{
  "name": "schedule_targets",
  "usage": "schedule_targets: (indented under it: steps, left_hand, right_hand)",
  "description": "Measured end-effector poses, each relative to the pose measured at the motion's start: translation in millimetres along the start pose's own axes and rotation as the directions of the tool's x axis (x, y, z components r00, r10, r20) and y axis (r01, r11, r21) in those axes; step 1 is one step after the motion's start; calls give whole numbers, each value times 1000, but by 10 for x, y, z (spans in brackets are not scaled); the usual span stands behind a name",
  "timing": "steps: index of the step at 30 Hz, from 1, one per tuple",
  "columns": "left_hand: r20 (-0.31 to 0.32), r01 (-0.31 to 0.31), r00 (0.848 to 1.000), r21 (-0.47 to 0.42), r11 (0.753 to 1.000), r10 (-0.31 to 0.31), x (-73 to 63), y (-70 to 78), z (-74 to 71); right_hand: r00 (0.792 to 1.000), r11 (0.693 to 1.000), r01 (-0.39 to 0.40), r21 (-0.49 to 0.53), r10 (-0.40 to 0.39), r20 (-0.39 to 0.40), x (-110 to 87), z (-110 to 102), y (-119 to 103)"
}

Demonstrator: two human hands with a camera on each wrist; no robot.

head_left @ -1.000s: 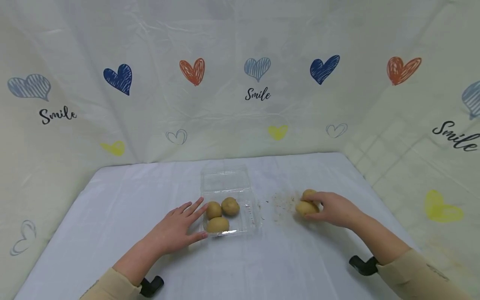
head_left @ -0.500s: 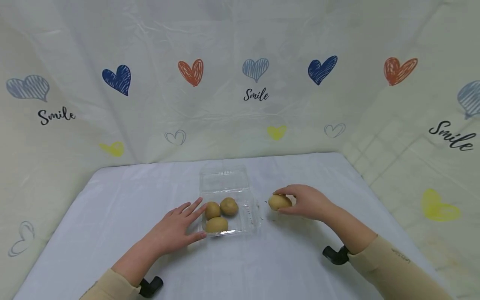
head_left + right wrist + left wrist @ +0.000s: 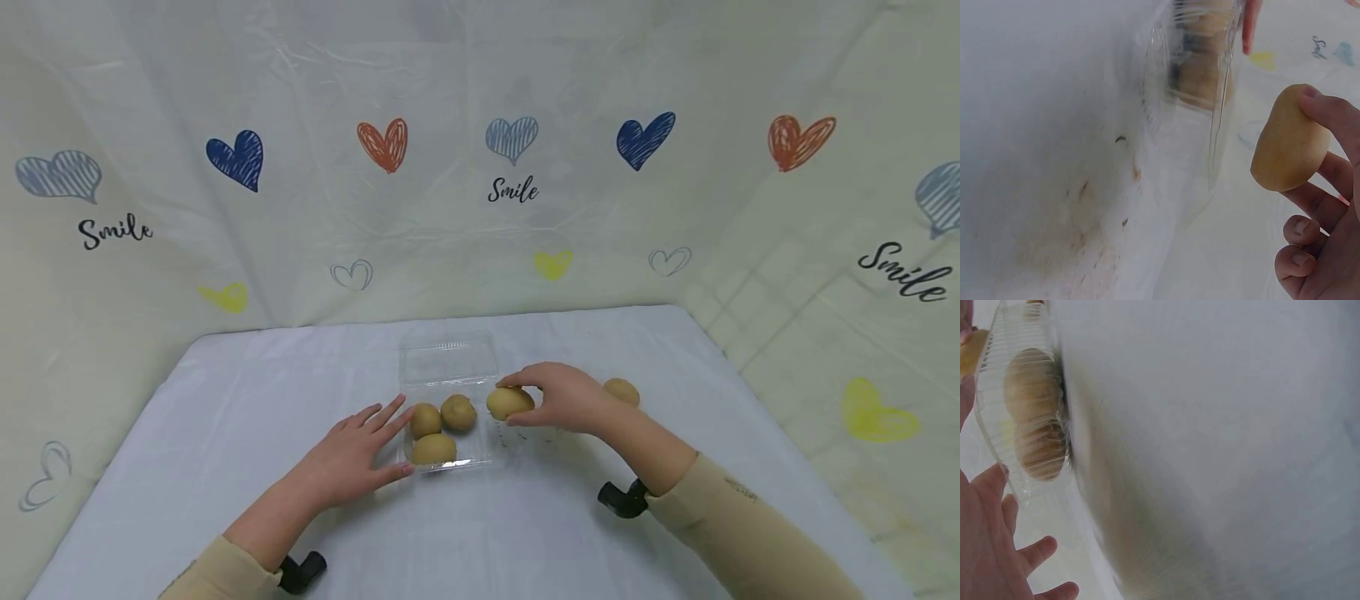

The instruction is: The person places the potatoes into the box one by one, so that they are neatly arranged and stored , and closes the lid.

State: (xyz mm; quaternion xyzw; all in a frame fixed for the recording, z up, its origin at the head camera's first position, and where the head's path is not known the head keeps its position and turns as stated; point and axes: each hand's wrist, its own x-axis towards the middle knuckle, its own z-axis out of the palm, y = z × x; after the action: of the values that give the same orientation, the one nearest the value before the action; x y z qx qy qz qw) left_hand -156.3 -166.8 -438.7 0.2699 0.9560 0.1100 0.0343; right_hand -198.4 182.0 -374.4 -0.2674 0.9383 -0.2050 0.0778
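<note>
A clear plastic clamshell box (image 3: 480, 442) stands on the table with its lid (image 3: 448, 358) folded back. Three potatoes lie in its left and middle part: a front potato (image 3: 434, 450), a left potato (image 3: 425, 420) and a back potato (image 3: 459, 413). My left hand (image 3: 352, 462) has its fingers spread and touches the box's left side. Between thumb and fingers my right hand (image 3: 566, 398) pinches another potato (image 3: 1291, 140), held up at the box's right edge. In the left wrist view, potatoes (image 3: 1034, 387) show through the ribbed box wall.
One more potato (image 3: 622, 391) lies on the white table cover (image 3: 300, 375), behind my right wrist. Dirt crumbs (image 3: 1082, 240) are scattered to the right of the box. A curtain with printed hearts (image 3: 512, 137) hangs behind the table.
My right hand has carried the potato leftward from the right side of the table to the box's edge. Another potato stays behind at the right. The left hand has not moved.
</note>
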Motion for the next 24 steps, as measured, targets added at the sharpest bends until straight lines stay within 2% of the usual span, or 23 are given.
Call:
schedule_targets:
  steps: [10, 15, 24]
  left_hand:
    - [10, 0, 1000, -7, 1000, 0, 9, 17, -16]
    - [22, 10, 1000, -6, 1000, -10, 15, 14, -6]
    - [31, 19, 999, -3, 1000, -19, 15, 4, 4]
  right_hand:
    - [993, 994, 100, -43, -98, 62, 164, 184, -130]
    - [986, 988, 120, -94, -108, 124, 231, 267, -152]
    - [975, 974, 117, -193, -76, 207, 351, 392, -159]
